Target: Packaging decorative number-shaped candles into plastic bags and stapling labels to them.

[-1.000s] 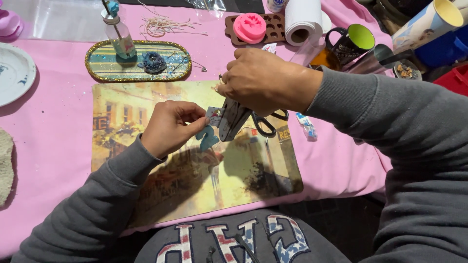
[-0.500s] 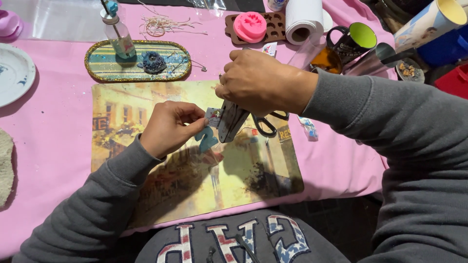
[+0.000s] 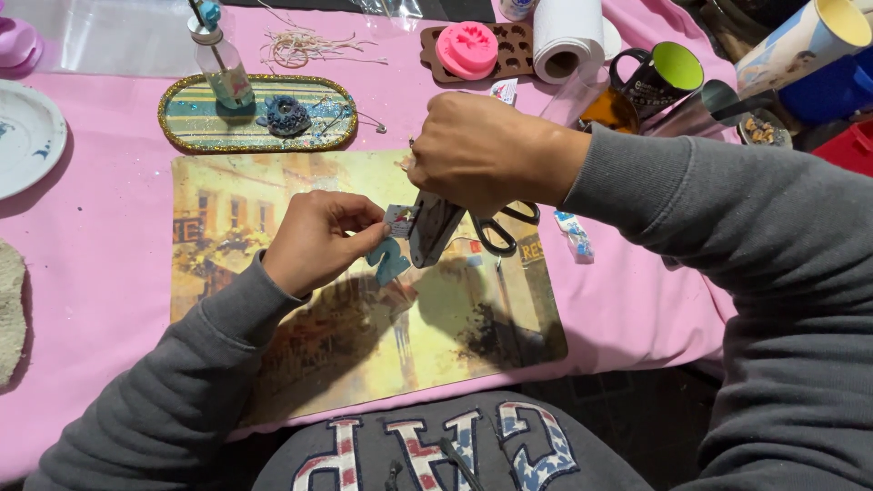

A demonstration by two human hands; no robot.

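Hands barely shifting since 0.5 s ago
Left hand [image 3: 314,238] is pinching a teal figure [image 3: 391,261]; right hand [image 3: 482,150] is staying clenched on grey pliers [image 3: 429,229].

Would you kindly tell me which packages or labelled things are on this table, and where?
Small packet: right of the scissors, clear with blue and white.
Black mug: far right, pale print, green inside.
Small card: pinched by the left hand, grey with red.
Printed tube: top right corner, yellow inside.
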